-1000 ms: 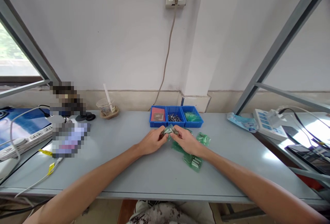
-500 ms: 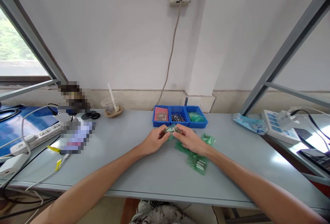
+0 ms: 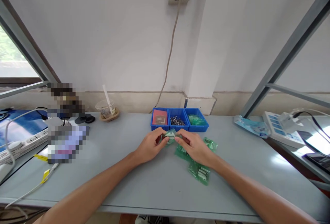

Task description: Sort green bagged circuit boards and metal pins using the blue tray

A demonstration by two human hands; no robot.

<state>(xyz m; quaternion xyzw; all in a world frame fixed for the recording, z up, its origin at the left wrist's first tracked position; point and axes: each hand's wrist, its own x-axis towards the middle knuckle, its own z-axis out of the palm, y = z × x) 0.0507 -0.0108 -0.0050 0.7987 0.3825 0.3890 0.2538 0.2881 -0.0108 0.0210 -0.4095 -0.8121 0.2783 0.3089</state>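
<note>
While left hand (image 3: 148,146) and right hand (image 3: 197,147) pinch packet (image 3: 170,135) | bins (image 3: 180,128) just beyond

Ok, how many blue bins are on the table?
3, side by side at the back of the table: left bin with a red pad, middle bin with small metal parts, right bin with green bags. None seem hidden.

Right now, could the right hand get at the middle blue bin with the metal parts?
Probably yes: the middle blue bin sits open just beyond the right hand, nothing between, though it and the left hand pinch a small green bag.
</note>
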